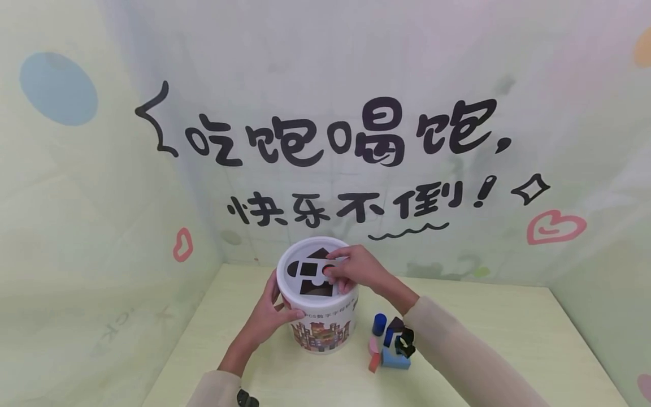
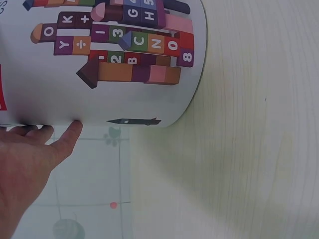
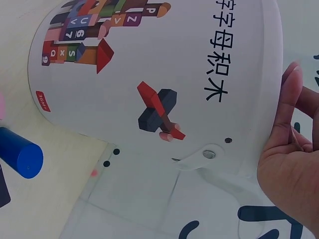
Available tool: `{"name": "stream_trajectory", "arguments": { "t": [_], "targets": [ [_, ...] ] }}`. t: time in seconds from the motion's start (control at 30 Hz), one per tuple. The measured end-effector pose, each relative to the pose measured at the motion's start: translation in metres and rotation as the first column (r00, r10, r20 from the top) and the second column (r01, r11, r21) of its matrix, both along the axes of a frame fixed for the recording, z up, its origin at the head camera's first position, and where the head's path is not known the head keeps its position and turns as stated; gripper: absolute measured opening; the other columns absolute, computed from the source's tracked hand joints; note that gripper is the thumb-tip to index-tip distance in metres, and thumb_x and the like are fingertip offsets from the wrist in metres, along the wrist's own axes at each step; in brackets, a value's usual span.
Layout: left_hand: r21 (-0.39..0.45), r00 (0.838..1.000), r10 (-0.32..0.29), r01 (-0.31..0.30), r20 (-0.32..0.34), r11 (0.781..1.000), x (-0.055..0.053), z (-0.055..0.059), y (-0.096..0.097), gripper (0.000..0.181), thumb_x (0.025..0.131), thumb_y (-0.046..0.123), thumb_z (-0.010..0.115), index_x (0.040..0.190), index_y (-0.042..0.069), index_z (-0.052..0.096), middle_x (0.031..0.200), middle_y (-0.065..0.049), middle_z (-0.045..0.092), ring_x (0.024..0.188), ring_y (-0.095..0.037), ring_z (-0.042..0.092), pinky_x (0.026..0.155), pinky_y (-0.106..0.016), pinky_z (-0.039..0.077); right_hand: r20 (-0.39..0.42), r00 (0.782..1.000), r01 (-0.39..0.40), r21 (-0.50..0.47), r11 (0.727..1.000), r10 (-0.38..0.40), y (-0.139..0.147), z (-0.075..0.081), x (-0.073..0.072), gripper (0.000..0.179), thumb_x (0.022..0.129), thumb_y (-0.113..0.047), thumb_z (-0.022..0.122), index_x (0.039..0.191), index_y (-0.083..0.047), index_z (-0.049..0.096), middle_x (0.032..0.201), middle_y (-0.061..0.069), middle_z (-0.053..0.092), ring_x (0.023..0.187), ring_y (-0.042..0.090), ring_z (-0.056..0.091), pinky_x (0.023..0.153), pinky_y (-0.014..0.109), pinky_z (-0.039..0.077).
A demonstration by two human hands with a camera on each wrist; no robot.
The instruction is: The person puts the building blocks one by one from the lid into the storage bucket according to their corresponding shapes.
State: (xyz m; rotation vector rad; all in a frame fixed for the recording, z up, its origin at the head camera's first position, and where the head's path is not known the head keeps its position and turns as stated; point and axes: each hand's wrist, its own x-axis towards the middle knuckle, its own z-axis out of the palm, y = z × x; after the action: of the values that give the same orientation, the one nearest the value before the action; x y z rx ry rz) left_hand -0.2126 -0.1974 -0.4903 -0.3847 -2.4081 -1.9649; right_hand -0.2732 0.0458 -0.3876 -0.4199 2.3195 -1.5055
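Note:
A white toy-block bucket (image 1: 325, 316) stands upright on the table, its lid (image 1: 299, 252) cut with shaped holes. My left hand (image 1: 267, 314) grips the bucket's left side, thumb on the front below the rim; in the left wrist view that hand (image 2: 37, 154) touches the printed wall. Over the lid's right part, my right hand (image 1: 358, 265) pinches a small red block (image 1: 328, 268) at the round hole. Most of that block is hidden by fingers and hole. Seen from the right wrist, the hand (image 3: 291, 154) lies against the lid's edge.
Right of the bucket lie several loose blocks: a blue cylinder (image 1: 379, 324), a light-blue block (image 1: 395, 359), an orange-red block (image 1: 374, 362), a pink piece (image 1: 373, 344) and a dark triangle (image 1: 395, 324). A printed cloth wall (image 1: 315, 73) rises behind the pale table (image 1: 488, 339).

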Motion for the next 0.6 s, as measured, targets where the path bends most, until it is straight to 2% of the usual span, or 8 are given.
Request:
{"name": "stream_trajectory", "arguments": {
  "t": [0.17,0.6],
  "targets": [
    [0.001,1.000,-0.005,0.005,-0.011,1.000,-0.001,0.001,0.001,0.103,0.077,0.017,0.083,0.153,0.037,0.016,0.157,0.001,0.029,0.148,-0.032,0.019,0.105,-0.066,0.033,0.002,1.000,0.006,-0.013,1.000,-0.005,0.004,0.001,0.001,0.039,0.084,-0.009,0.071,0.122,-0.001,0.064,0.072,0.008,0.071,0.048,0.013,0.061,0.050,0.029,0.056],
    [-0.005,1.000,0.002,-0.002,-0.023,1.000,-0.003,0.000,0.000,0.106,0.076,0.014,0.083,0.155,0.032,0.015,0.159,-0.005,0.026,0.147,-0.037,0.018,0.104,-0.068,0.032,0.032,0.994,0.108,-0.050,0.993,-0.107,0.040,-0.003,0.000,0.038,0.083,-0.011,0.071,0.121,-0.006,0.066,0.073,0.011,0.070,0.051,0.015,0.061,0.054,0.031,0.057]
  ]
}}
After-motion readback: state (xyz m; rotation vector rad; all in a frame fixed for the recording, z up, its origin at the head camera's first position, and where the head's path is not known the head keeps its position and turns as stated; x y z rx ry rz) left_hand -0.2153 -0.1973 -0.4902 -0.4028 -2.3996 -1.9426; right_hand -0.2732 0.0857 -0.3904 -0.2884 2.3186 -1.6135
